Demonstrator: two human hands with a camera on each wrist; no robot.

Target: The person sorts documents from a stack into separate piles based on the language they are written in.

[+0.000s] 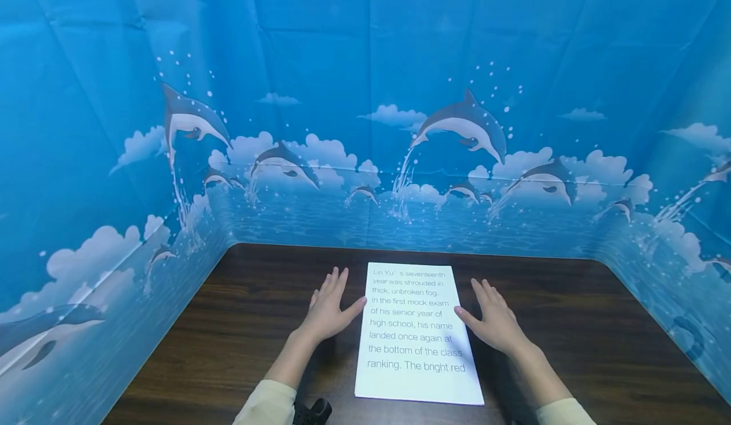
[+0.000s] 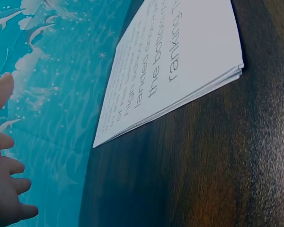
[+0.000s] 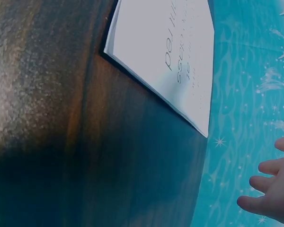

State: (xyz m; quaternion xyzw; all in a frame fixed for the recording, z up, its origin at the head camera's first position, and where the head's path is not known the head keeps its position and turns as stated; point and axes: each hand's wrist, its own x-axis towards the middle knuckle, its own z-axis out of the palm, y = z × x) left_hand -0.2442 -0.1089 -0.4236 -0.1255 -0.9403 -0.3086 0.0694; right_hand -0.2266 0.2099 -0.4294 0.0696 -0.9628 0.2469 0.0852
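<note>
A stack of white paper sheets point(image 1: 414, 384) printed with large English text lies on the dark wooden table, its several layers showing along the edge in the left wrist view. To its left is my left hand point(image 1: 327, 311), fingers extended and thumb pointing at the paper's left edge. On the other side my right hand point(image 1: 495, 320) has its fingers spread, with the thumb at the right edge of the paper. Neither hand grips anything. Whether the thumbs touch the paper I cannot tell. In the wrist views only parts of the left hand point(image 2: 4, 179) and right hand point(image 3: 277, 189) show.
The dark wood-grain table point(image 1: 228, 323) spreads around the paper. A blue curtain point(image 1: 320, 44) printed with dolphins, clouds and waves surrounds its back and sides. A black device point(image 1: 313, 411) sits by the left wrist.
</note>
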